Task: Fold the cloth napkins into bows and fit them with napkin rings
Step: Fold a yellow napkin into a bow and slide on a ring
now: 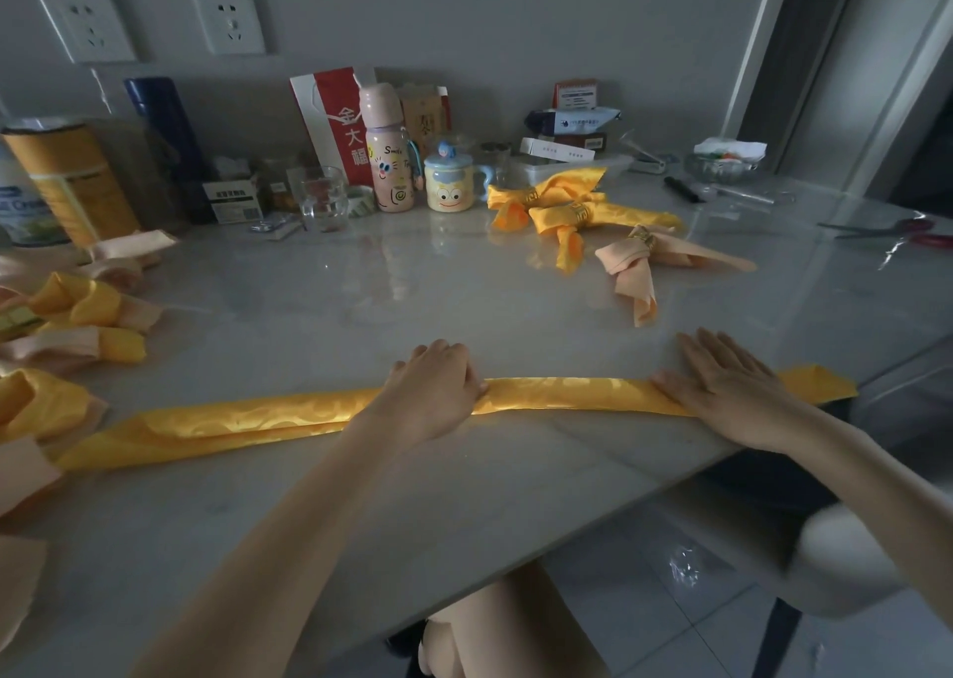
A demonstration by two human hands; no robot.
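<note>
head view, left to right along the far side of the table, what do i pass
yellow canister → dark blue bottle → clear glass → pink bottle → cartoon mug → yellow napkin bows → peach napkin bow → scissors

Left hand (438,391) palm down, fingers bent, right hand (732,388) flat, fingers straight, arms outstretched

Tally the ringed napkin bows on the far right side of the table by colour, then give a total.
Yellow bows: 2, one at the back, one in front of it
Peach bow: 1
Total: 3
Not counted: the yellow strip at the near edge, which has no ring.
</note>
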